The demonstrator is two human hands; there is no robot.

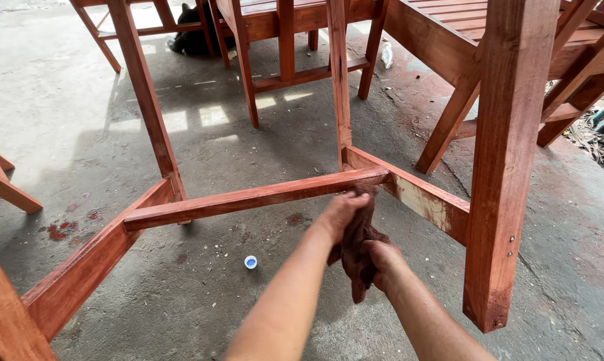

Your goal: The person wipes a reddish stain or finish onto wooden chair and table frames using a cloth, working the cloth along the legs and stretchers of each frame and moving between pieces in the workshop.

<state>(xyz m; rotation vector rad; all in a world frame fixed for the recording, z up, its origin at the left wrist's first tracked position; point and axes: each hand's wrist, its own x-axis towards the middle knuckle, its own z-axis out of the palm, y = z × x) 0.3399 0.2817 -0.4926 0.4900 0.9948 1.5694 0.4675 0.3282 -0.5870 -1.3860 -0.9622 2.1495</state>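
Here, centre frame, our left hand (342, 210) & right hand (380, 257) both clamp a stained rag (357, 251) at the red rail (248, 198); a pale bare patch beside it could get missed

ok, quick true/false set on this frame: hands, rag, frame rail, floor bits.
1. Both hands grip a dark reddish rag. True: left hand and right hand both hold it.
2. The rag touches the stained crossbar. True, near its right end.
3. The wood is painted blue. False: it is reddish-brown.
4. A small white and blue cap lies on the concrete floor. True.
5. The left hand holds a brush. False: only the rag.
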